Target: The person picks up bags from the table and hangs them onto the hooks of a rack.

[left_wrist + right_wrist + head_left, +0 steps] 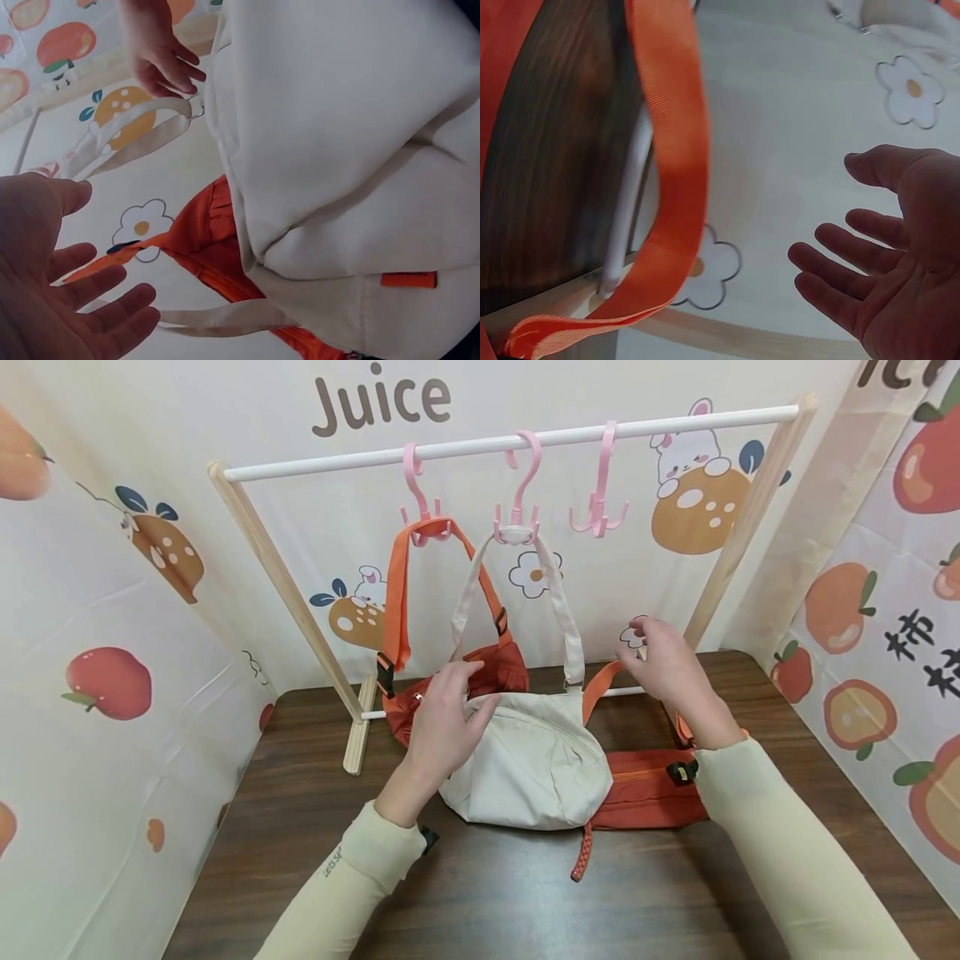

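A cream shoulder bag (528,760) hangs by its strap from the middle pink hook (517,493). My left hand (446,718) is in front of its upper left side; in the left wrist view the fingers are spread and hold nothing. Behind it, a red bag (502,668) hangs by an orange strap from the left pink hook (423,497). On the table at right lies another red bag (648,789), partly hidden by the cream one. Above that bag's raised orange strap (679,150) is my right hand (900,262), its fingers loose and apart from the strap.
The third pink hook (600,485) hangs at the right of the white rail (322,463) and bears no bag. Wooden posts (281,577) support the rail. Behind the brown table (487,893), a fruit-printed cloth (150,427) covers the walls.
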The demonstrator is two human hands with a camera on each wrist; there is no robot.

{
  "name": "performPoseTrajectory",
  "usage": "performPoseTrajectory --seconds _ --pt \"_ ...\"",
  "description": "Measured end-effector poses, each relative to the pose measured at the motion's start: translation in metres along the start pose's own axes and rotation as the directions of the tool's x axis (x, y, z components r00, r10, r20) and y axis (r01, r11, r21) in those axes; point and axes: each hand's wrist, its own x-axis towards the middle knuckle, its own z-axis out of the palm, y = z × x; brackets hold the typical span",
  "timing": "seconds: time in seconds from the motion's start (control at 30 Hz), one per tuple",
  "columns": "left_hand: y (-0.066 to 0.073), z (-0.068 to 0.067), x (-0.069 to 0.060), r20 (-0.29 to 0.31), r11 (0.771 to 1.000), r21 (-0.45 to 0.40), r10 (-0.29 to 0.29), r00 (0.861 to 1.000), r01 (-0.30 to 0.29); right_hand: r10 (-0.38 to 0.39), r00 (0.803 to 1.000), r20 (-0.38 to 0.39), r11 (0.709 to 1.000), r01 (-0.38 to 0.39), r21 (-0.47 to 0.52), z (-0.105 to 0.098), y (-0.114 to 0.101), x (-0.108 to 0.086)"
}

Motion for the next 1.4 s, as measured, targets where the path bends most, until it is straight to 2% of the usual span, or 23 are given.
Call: performPoseTrajectory --seconds 0.23,0.53,0.7,0.83,1.13,1.4 --pt "0.0 0.008 -0.007 0.073 1.0 0.023 0.006 0.997 -0.008 -0.019 0.994 0.107 0.994 0.031 -0.105 0.015 0.026 0.021" --pt "0.003 0.015 -0.014 0.109 0.999 0.032 0.017 0.994 -0.021 -0.11 0.962 0.251 0.955 0.172 -0.241 0.037 0.039 0.038" --pt "0.003 0.016 -0.018 0.111 0.999 0.034 0.027 0.993 -0.03 -0.176 0.946 0.273 0.92 0.257 -0.296 0.049 0.045 0.04" --pt "0.003 0.016 -0.019 0.113 0.999 0.031 0.037 0.993 -0.04 -0.18 0.94 0.289 0.905 0.274 -0.325 0.054 0.048 0.039" --pt "0.002 0.018 -0.019 0.116 0.999 0.028 0.042 0.992 -0.046 -0.177 0.949 0.26 0.906 0.26 -0.333 0.048 0.051 0.032" --pt "0.003 0.021 -0.019 0.154 0.999 0.034 0.027 0.988 -0.032 -0.149 0.964 0.22 0.912 0.22 -0.345 0.032 0.043 0.023"
